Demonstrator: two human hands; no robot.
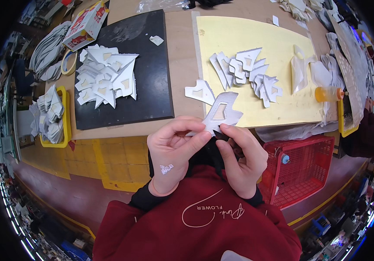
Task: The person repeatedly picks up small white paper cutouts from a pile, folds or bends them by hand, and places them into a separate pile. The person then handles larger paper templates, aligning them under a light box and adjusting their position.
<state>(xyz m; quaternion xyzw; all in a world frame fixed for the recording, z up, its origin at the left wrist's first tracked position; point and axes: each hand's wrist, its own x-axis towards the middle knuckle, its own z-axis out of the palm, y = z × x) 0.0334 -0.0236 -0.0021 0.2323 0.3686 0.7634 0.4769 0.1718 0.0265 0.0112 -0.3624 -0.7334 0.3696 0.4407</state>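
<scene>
Between my two hands is a white, angular cut piece (234, 114) with a beige mesh window, like a shoe-upper part. My left hand (171, 150) pinches its lower left corner between thumb and fingers. My right hand (245, 158) has its index fingertip on the lower right edge, with the thumb just below and the other fingers curled and partly hidden. Just beyond, a similar white piece (191, 92) lies across the edge of a pale yellow sheet (256, 35). Several white pieces (248, 58) are spread in an overlapping group on that sheet.
A black board (152, 74) at left bears a heap of similar pieces (104, 85). A yellow tray (68, 117) of parts, a tape roll (69, 62) and a box (86, 26) stand beyond its left side. At right are an orange-filled bottle (328, 94) and a red crate (300, 174) below.
</scene>
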